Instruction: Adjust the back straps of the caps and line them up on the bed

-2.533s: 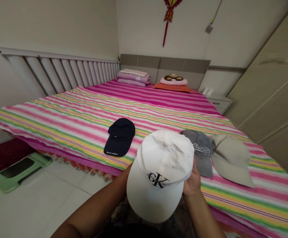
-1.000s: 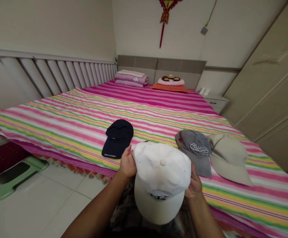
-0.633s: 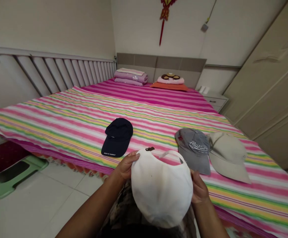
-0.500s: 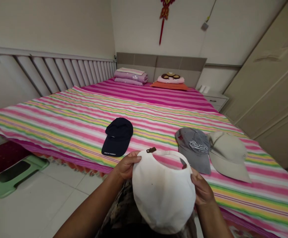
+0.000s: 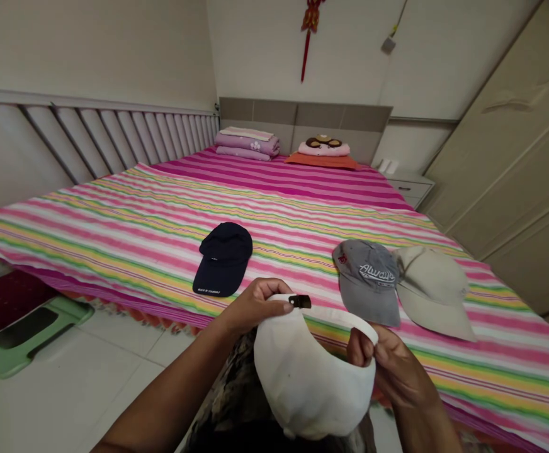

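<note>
Bed (image 5: 128, 195): spread with striped cloth and bearing three caps; clock hours here are read from the middle of the white cap (image 5: 312, 390).
Nightstand (image 5: 409, 187): at 1 o'clock, drawers closed, small white objects (image 5: 388, 166) standing on its top.
Folded stacks: purple bedding (image 5: 246, 150) at 11 o'clock; pink bundle (image 5: 324, 149) at 12, lying on an orange cloth (image 5: 319, 161).
Green stool (image 5: 73, 311): on the floor at 9 o'clock, well apart from the hands.
Left forearm (image 5: 175, 384): slants in from 8 o'clock.
Right forearm (image 5: 420, 415): comes up from 4 o'clock.
White cap: held between both hands near the bed's edge, crown toward 6 o'clock, rear opening up at 12 to 1, a few right fingers inside that opening.
Beige cap (image 5: 435, 292): on the bed at 2 o'clock, touching the gray cap.
Gray cap (image 5: 371, 283): at 1 o'clock, beyond the right hand.
Navy cap (image 5: 227, 258): at 10 to 11 o'clock, just past the left hand.
Left hand (image 5: 260, 308): fingers curled, thumb on top, pinching the cap's rim at 11 o'clock.
Right hand (image 5: 392, 362): thumb outside, fingers within, pinching the rim at 2 to 3 o'clock.
Strap (image 5: 333, 315): arches across the opening between the hands.
Buckle (image 5: 303, 302): dark, just beside the left thumb.
</note>
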The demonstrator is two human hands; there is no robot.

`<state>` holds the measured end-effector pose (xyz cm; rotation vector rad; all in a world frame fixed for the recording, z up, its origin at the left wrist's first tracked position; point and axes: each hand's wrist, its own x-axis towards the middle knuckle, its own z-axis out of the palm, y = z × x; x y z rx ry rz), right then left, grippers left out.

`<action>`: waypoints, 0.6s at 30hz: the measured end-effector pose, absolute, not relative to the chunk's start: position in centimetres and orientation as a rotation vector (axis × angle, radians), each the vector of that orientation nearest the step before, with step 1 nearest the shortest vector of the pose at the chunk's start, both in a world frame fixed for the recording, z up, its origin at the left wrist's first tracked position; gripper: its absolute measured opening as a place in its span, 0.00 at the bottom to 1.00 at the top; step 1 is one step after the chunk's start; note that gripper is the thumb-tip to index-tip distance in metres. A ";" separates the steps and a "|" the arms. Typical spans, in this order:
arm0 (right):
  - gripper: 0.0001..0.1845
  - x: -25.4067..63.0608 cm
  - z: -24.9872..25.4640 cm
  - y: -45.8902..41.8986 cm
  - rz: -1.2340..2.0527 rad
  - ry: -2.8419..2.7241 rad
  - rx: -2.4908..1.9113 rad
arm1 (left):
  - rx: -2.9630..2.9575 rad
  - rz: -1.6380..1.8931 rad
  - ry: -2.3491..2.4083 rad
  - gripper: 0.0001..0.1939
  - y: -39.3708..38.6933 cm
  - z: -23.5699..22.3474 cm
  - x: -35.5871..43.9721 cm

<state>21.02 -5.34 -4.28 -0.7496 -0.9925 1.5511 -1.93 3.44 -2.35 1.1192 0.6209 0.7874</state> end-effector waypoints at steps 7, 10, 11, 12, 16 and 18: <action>0.09 20.5 -3.7 -5.7 1.586 -0.924 -0.712 | 1.153 0.751 0.530 0.14 3.6 -2.4 -1.7; 0.10 20.4 -3.7 -5.6 1.564 -0.939 -0.682 | 1.134 0.727 0.487 0.14 3.6 -2.4 -1.6; 0.10 20.3 -3.7 -5.5 1.551 -0.942 -0.680 | 1.123 0.720 0.469 0.15 3.5 -2.4 -1.5; 0.10 20.1 -3.6 -5.4 1.541 -0.941 -0.683 | 1.109 0.716 0.447 0.15 3.5 -2.4 -1.4; 0.10 19.3 -3.0 -5.1 1.536 -0.935 -0.759 | 1.066 0.724 0.403 0.16 3.2 -2.5 -1.0; 0.12 18.7 -2.6 -4.8 1.516 -0.975 -0.827 | 1.061 0.725 0.414 0.16 3.1 -2.4 -0.6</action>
